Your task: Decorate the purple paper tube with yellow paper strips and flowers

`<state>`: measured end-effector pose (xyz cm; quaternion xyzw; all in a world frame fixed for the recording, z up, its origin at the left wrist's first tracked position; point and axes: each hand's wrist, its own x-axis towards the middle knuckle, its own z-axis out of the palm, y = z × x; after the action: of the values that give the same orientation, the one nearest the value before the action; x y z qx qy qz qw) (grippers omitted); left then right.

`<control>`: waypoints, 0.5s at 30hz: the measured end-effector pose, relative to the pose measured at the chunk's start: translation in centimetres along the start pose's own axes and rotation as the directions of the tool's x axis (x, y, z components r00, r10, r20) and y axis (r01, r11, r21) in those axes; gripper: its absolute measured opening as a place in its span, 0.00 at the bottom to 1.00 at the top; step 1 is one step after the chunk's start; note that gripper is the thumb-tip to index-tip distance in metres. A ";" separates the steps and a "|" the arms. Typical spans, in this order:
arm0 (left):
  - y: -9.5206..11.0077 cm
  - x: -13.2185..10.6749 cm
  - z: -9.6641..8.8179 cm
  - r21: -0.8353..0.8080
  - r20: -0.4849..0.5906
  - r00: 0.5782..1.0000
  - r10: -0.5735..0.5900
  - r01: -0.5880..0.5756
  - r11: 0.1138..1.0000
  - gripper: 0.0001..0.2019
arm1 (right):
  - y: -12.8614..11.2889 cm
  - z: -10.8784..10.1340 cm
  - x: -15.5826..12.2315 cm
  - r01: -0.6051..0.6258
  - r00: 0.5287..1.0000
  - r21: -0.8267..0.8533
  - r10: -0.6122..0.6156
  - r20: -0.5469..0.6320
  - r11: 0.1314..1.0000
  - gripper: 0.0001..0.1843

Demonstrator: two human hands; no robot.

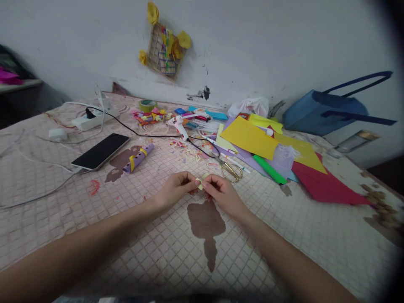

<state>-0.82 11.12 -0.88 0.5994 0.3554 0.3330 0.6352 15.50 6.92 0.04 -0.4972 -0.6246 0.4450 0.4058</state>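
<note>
My left hand (pixel 176 191) and my right hand (pixel 222 193) meet above the middle of the patterned table cover (pixel 176 248). Between their fingertips they pinch a small piece of pale yellow paper (pixel 202 182), folded or plain, too small to tell. Closest to my right hand lie gold-handled scissors (pixel 231 172), just beyond the fingers and not touched. Further back, a white hot glue gun (pixel 179 127) lies among paper scraps, its black cord trailing across the cover.
Left of my hands lie a black smartphone (pixel 100 151) and a purple paper tube (pixel 138 158) with yellow bands. A white power strip (pixel 91 120) sits behind them. Coloured paper sheets (pixel 249 138) and markers pile up at the right, against the wall, beside a blue bag (pixel 325 111).
</note>
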 end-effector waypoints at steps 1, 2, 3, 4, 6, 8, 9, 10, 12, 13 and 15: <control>0.0 0.0 0.0 -0.009 0.006 1.000 -0.015 0.015 1.000 0.11 | 0.0 0.0 0.0 0.006 1.000 -0.011 -0.006 -0.008 1.000 0.11; -0.1 0.1 0.0 -0.022 0.013 0.999 -0.034 0.034 0.999 0.11 | 0.0 0.0 0.0 0.011 1.000 -0.020 -0.011 -0.015 1.000 0.11; -0.1 0.1 0.0 -0.038 0.022 0.998 -0.055 0.056 0.998 0.12 | 0.0 -0.1 0.0 0.013 1.000 -0.024 -0.013 -0.023 1.000 0.10; -0.2 0.2 -0.1 -0.055 0.040 0.996 -0.077 0.079 0.995 0.12 | 0.0 -0.1 0.0 0.011 1.000 -0.020 -0.012 -0.028 1.000 0.10; -0.3 0.3 -0.2 -0.075 0.094 0.990 -0.109 0.116 0.990 0.12 | 0.1 -0.2 0.0 0.000 0.999 -0.002 0.000 -0.033 1.000 0.11; -0.3 0.4 -0.3 -0.047 0.152 0.982 -0.111 0.120 0.992 0.12 | 0.1 -0.2 0.0 -0.009 0.999 0.007 0.010 -0.034 1.000 0.11; -0.3 0.4 -0.3 -0.022 0.170 0.980 -0.102 0.108 0.994 0.12 | 0.2 -0.2 0.0 -0.011 0.999 0.007 0.012 -0.035 1.000 0.11; -0.2 0.4 -0.4 0.002 0.179 0.980 -0.089 0.090 0.996 0.12 | 0.2 -0.1 0.0 -0.013 0.999 0.006 0.013 -0.037 1.000 0.11; 0.1 0.3 -0.4 0.018 0.184 0.982 -0.053 0.050 0.999 0.12 | 0.2 -0.1 -0.1 -0.015 0.999 0.010 0.015 -0.035 1.000 0.11; 0.3 0.2 -0.4 0.007 0.184 0.982 -0.036 0.035 0.999 0.11 | 0.2 -0.1 -0.1 -0.013 0.999 0.014 0.013 -0.032 1.000 0.11; 0.5 0.1 -0.4 -0.028 0.190 0.982 -0.018 0.024 0.999 0.11 | 0.2 -0.1 -0.1 0.001 1.000 0.018 -0.001 -0.022 1.000 0.12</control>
<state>-1.10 11.46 -0.36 0.6150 0.2944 0.2730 0.6786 15.68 6.89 -0.08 -0.4981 -0.6161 0.4449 0.4176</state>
